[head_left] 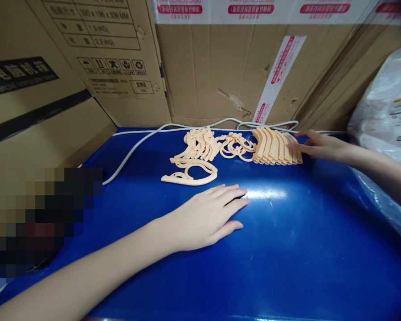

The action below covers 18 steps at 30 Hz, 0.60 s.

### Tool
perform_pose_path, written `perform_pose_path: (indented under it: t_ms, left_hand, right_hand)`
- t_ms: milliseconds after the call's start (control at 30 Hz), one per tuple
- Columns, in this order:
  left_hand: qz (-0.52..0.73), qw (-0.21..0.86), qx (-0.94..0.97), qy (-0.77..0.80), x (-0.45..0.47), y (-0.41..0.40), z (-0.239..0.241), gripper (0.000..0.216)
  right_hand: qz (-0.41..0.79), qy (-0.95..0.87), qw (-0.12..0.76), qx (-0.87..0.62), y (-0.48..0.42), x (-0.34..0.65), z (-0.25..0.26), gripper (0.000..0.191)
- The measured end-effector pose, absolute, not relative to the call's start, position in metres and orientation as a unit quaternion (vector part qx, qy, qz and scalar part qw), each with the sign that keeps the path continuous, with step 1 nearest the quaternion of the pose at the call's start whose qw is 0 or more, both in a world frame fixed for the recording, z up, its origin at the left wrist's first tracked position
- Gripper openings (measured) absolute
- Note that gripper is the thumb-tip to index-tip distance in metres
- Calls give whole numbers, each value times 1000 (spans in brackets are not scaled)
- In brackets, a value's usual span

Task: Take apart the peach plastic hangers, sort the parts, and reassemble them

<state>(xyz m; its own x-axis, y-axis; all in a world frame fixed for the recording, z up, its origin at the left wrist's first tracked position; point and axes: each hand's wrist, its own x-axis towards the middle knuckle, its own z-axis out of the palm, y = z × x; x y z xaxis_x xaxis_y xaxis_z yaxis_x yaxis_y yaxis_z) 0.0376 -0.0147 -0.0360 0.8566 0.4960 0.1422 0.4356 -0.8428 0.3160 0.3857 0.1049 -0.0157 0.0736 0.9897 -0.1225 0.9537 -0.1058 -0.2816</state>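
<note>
Head view: A person's left hand (207,218) lies palm down on a glossy blue tabletop (287,258), fingers stretched out and slightly parted, beside a bright streak of reflected light. The right hand (321,146) reaches to the right end of a row of curved cream pieces (276,147) at the back; whether its fingers are clamped on one, I cannot tell. Hook-shaped parts (237,146) and a heap of slender parts (200,142) lie left of the row, two arched frames (194,174) just in front of the heap. Behind them a white cable (133,151) loops past printed cardboard boxes (214,67), one crossed by red-and-white tape (279,76). Clear plastic wrap (384,102) bulges at right; pixelation hides the left edge.
</note>
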Motion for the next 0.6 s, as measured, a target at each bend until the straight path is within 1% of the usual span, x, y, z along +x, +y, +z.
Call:
perform_pose_path:
  t_ms: [100,200,333,400,433,533,600]
  left_hand:
    - [114,140,953,244,38,-14,-37,43]
    - [115,146,952,245,37,-15,-37,43]
    - [120,207,935,261,40,-16,-28,44]
    - [132,218,927,274,46,-10,-22,45]
    - [141,204,928,279,51,-5,-19,46]
    - [157,102,940,285,73,22,-13,47]
    - [157,59,938,305,90,46,-14,46]
  right_hand:
    - [153,-658,65,-734,104,386,-15,64]
    - [149,-650,67,-742,106,389,-17,62]
    - [128,-647,59,-749,109,393,-21,62]
    - [125,-651,54,-747,110,393,-21,62]
    - [125,-652,53,-746,111,394,-22,62]
    - [126,-654,51,-745,112,395,-22,59]
    - [129,-653,51,-745,112,395,-22,58]
